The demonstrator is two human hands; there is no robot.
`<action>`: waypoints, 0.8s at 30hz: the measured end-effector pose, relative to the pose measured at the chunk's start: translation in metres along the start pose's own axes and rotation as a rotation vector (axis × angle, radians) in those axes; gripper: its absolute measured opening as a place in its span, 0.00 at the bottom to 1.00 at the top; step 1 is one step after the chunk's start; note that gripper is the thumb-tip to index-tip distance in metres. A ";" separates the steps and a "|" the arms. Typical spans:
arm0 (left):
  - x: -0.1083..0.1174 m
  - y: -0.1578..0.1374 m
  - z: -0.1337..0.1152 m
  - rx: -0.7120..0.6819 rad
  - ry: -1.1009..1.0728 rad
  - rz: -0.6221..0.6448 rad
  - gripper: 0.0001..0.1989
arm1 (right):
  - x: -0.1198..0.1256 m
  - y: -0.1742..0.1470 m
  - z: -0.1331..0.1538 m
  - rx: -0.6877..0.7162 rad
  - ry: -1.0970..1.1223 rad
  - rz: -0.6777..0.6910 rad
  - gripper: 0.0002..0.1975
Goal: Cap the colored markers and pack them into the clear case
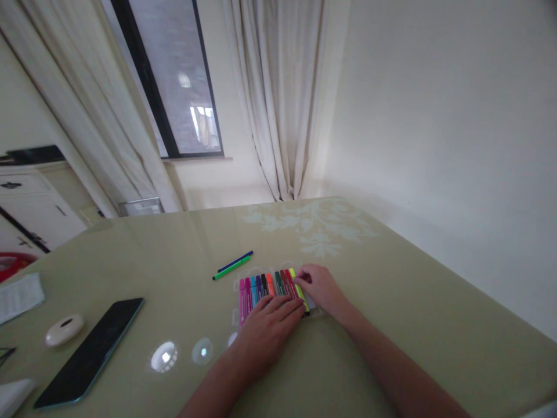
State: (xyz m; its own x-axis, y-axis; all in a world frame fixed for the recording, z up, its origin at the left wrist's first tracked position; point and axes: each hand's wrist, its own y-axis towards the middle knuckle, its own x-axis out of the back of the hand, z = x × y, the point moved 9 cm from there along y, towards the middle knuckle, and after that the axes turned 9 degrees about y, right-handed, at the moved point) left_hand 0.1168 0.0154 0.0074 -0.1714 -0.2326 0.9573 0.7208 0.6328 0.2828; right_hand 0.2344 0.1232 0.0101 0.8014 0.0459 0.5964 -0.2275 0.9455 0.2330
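A clear plastic marker case (pixel 235 317) lies open on the table, with a row of coloured felt-tip markers (pixel 253 288) side by side in it. Across the lower part of the row rests my left hand (pixel 268 325), its fingers stretched out flat and covering several marker ends. My right hand (pixel 321 285) pinches a yellow marker (pixel 299 285) near its upper end, at the right end of the row. That marker slants slightly, its black tip by my left fingertips. Beyond the case, a green marker (pixel 232 268) and a dark blue marker (pixel 235 261) lie loose together.
To the left are a black-screened tablet (pixel 91 351), a white oval object (pixel 64 330) and a paper sheet (pixel 21 296). The glossy table (pixel 174 249) meets a white wall (pixel 448 145) on the right. Curtains (pixel 278 93) hang behind.
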 end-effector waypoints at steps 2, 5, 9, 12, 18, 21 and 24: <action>0.000 0.002 -0.003 0.028 -0.034 0.010 0.23 | -0.001 0.001 -0.002 -0.010 -0.017 0.010 0.06; 0.003 0.004 -0.002 0.047 -0.088 -0.001 0.22 | 0.000 0.001 -0.003 -0.009 0.004 0.016 0.06; 0.014 -0.009 0.049 0.266 -0.084 -0.141 0.19 | 0.001 -0.001 -0.004 -0.025 0.034 0.028 0.04; 0.020 -0.042 0.119 0.622 0.061 -0.221 0.18 | 0.001 -0.003 -0.001 -0.020 0.021 0.026 0.05; 0.010 -0.075 0.168 0.855 0.251 -0.063 0.17 | -0.002 -0.003 0.003 0.034 -0.022 0.025 0.07; 0.008 -0.075 0.167 0.883 0.261 -0.034 0.15 | -0.003 -0.003 0.002 0.031 -0.015 0.029 0.06; 0.012 -0.073 0.166 0.892 0.229 -0.085 0.14 | -0.003 -0.004 0.003 0.038 -0.025 0.027 0.07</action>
State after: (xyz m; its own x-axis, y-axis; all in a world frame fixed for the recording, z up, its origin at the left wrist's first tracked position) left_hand -0.0498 0.0890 0.0078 0.0057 -0.3847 0.9230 -0.0890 0.9192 0.3836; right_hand 0.2308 0.1186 0.0098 0.7806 0.0625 0.6219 -0.2698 0.9312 0.2450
